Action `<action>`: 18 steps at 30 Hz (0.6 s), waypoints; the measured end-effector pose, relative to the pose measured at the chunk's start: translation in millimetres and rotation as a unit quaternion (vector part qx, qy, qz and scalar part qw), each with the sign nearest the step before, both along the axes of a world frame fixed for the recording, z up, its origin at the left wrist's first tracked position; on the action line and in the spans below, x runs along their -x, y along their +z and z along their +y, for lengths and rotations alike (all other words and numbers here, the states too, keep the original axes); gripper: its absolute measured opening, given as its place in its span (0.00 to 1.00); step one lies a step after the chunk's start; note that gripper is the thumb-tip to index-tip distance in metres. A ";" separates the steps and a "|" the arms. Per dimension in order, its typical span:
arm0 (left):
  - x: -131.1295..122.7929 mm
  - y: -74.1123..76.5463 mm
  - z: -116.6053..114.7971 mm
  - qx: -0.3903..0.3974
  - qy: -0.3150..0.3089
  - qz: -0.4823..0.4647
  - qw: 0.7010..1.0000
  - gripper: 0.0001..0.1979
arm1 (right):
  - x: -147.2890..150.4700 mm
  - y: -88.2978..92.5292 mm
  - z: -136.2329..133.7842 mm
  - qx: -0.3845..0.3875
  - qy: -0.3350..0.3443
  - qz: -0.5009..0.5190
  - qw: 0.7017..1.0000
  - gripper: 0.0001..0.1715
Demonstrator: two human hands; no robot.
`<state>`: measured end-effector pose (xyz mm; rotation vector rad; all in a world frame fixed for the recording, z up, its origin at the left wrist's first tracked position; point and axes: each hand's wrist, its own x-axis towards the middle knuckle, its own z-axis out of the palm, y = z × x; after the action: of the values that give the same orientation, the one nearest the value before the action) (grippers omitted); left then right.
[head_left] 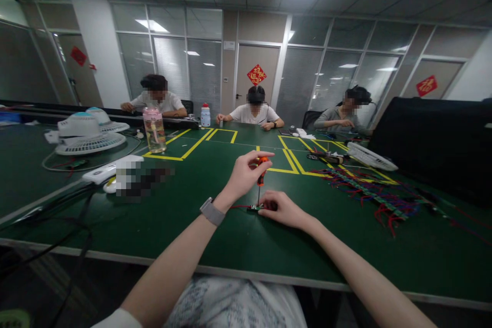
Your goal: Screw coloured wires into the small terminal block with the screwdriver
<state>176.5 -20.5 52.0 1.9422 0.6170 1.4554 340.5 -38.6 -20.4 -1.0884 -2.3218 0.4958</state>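
Observation:
My left hand (246, 171), with a watch (212, 212) on its wrist, is closed around the top of an orange-and-black screwdriver (261, 178). The screwdriver stands nearly upright, its thin shaft pointing down at a small green circuit board (252, 208) on the green table. Whether the tip sits in a screw is too small to tell. Fingers of my right hand (284, 208) are closed on the board's right side and steady it, partly hiding it. From the board's left side a red wire (240, 207) runs out towards my left forearm.
Bundled boards with red and blue wires (376, 197) lie on the right, near a white fan (371, 156). Left stand a pink-lidded bottle (155, 130), a power strip (113, 168) and white fans (90, 133). Several people sit across the table (184, 236), which bears yellow tape (198, 143).

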 end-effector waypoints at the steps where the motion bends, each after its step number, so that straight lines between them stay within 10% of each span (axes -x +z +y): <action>1: 0.5 0.0 -0.9 -0.023 0.030 0.008 0.999 0.12 | -0.7 0.9 -0.4 -0.003 -0.001 -0.004 1.000 0.08; 6: 1.4 1.1 -7.1 -0.136 0.164 0.047 0.976 0.12 | -2.2 1.9 -0.8 -0.021 -0.002 -0.005 1.000 0.09; 12: -3.3 -1.0 -3.9 -0.025 0.016 -0.012 0.999 0.15 | -2.2 1.0 -3.5 -0.028 -0.002 -0.007 1.000 0.10; 18: -0.9 -2.1 -4.8 -0.075 0.094 0.017 0.993 0.11 | 0.0 9.6 -3.0 -0.065 -0.022 0.018 0.997 0.13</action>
<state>177.4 -25.3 49.9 2.0743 0.7422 1.6284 340.5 -41.6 -10.8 -1.0579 -2.2605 0.3398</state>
